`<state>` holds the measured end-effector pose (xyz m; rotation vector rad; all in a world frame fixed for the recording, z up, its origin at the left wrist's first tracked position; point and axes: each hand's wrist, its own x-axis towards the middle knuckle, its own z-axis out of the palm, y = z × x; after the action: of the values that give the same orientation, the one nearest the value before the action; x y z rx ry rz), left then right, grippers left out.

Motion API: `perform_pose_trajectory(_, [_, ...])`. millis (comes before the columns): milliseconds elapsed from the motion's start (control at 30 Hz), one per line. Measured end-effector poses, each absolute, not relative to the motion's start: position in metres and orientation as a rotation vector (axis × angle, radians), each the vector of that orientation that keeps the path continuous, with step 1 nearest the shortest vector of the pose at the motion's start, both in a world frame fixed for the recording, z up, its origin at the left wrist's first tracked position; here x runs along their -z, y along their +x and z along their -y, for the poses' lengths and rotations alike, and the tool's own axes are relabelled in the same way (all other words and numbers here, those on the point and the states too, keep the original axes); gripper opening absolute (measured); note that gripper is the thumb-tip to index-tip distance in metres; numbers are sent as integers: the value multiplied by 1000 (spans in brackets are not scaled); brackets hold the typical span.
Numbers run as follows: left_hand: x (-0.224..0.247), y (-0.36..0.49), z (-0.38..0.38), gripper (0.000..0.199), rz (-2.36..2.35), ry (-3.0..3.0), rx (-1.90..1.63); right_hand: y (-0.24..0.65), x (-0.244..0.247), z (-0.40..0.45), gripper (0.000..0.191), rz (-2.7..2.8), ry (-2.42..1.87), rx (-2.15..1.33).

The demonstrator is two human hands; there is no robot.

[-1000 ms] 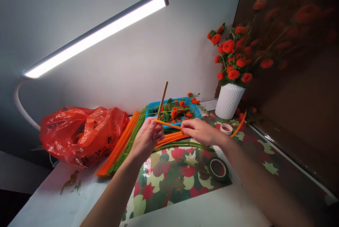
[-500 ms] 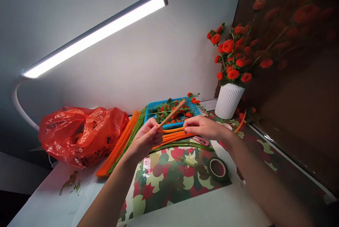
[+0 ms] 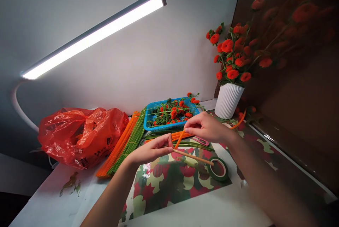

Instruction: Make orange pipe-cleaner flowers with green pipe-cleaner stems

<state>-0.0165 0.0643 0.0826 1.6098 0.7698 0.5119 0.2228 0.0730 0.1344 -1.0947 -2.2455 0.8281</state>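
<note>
My left hand (image 3: 155, 149) pinches one end of a thin wooden stick (image 3: 194, 156), which slants down to the right over the mat. An orange pipe cleaner (image 3: 179, 139) runs taut from the stick's pinched end up to my right hand (image 3: 205, 127), whose fingers are closed on it. Its far part seems to come out beyond my right wrist. Below the stick's tip lies a roll of green tape (image 3: 224, 176). Behind my hands are loose orange pipe cleaners (image 3: 178, 135) and a pink cutter (image 3: 200, 141).
A blue basket (image 3: 159, 128) holds small red-orange flowers. To its left lie bundles of green (image 3: 129, 152) and orange pipe cleaners (image 3: 116, 152), beside a red plastic bag (image 3: 82, 138). A white vase (image 3: 229, 101) of flowers stands at the right. A lit lamp (image 3: 95, 36) hangs above.
The stick has swung from pointing up and right to pointing down and right. My left hand has moved lower and rightward, and the pipe cleaner between the hands now slants steeply.
</note>
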Motion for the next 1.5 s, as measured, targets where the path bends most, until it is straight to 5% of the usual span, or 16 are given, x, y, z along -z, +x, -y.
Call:
perform_pose_trajectory(533, [-65,-2,-74,19,-972,1382,-958,192,-123,-47,29,2437,-1032,-255])
perform_pose_trajectory(800, [-77,2,-72,30,-836,1014,-1172,190,-120,-49,24,2382,-890,-381])
perform_pose_trajectory(1000, [-90,0,-66,28,-652,937,-1233,197,-116,-65,17,2250,-755,-911])
perform_pose_trajectory(1233, [-90,-16,-60,22,-481,1108,-975,217,-113,-84,23,2151,-801,-1349])
perform_pose_trajectory(1500, [-89,-18,-59,15,-665,1505,-464,221,-121,-83,16,2198,-828,-965])
